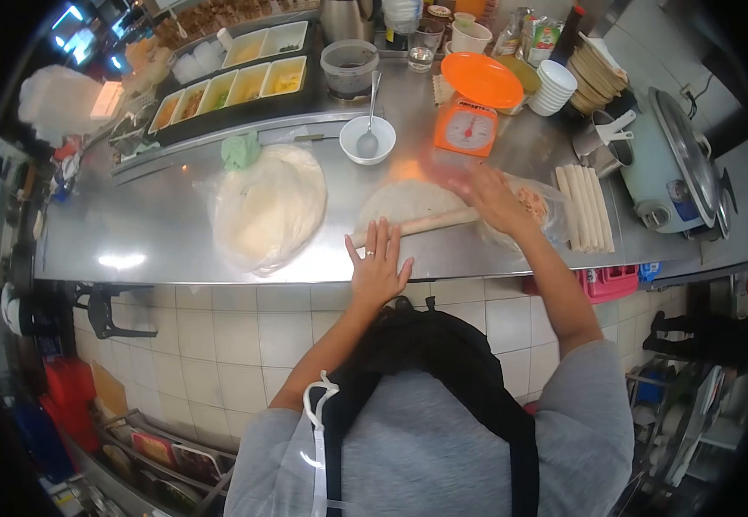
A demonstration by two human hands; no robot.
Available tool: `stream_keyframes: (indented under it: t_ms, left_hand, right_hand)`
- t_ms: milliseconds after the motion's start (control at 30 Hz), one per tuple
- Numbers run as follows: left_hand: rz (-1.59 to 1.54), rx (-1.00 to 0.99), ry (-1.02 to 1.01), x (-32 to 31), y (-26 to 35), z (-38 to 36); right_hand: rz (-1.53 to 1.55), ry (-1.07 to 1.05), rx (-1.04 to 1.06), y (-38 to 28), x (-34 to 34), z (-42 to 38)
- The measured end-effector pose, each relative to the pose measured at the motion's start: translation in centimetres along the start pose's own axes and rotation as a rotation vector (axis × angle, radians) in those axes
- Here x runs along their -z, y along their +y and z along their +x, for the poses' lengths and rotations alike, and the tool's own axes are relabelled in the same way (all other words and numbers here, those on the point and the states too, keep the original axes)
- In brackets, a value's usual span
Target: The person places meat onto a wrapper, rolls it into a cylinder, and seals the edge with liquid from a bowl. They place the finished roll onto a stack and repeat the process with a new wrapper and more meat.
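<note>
A round, pale sheet of dough [404, 200] lies on the steel counter, with a long thin roll [430, 223] along its near edge. My left hand [377, 263] rests on the left end of this roll, fingers spread. Over the roll's right end is my right hand [492, 200], partly blurred, its fingers hidden or smeared. Just right of it, a clear plastic bag [551, 214] holds an orange-pink filling [532, 205]. Several finished-looking pale rolls [584, 209] lie side by side farther right. On the left, a plastic bag with a stack of pale sheets [269, 209] lies flat.
A white bowl with a spoon [366, 140] stands behind the dough, near an orange scale [469, 127]. Topping trays [234, 90] line the back left. At right are a steel pot [605, 148] and a large cooker [667, 177]. The counter's front edge [296, 281] is close to my body.
</note>
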State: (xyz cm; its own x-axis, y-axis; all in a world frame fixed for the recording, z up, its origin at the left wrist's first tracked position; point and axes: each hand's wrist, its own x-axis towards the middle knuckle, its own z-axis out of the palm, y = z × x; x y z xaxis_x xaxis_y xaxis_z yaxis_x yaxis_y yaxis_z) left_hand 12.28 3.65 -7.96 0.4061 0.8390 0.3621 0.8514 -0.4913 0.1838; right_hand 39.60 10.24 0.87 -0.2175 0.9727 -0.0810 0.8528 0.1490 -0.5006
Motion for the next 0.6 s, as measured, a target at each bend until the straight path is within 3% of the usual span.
stream_keyframes:
  t_ms: [67, 300, 367, 467, 600]
  left_hand:
    - [-0.009, 0.01, -0.001, 0.0, 0.0, 0.1]
    - [0.009, 0.001, -0.026, 0.7, 0.2, 0.2]
    - [0.01, 0.002, -0.027, 0.7, 0.2, 0.3]
    - [0.014, 0.011, -0.051, 0.5, 0.1, 0.4]
    - [0.002, 0.013, -0.051, 0.6, 0.3, 0.2]
  right_hand:
    - [-0.57, -0.021, 0.209, 2.7, -1.6, 0.1]
    - [-0.665, -0.21, 0.327, 2.8, 2.0, 1.5]
    - [-0.701, -0.263, 0.486, 2.4, 1.6, 1.2]
    - [-0.539, -0.118, 0.426, 3.8, 1.3, 1.5]
    - [-0.437, -0.22, 0.282, 1.6, 0.8, 4.0]
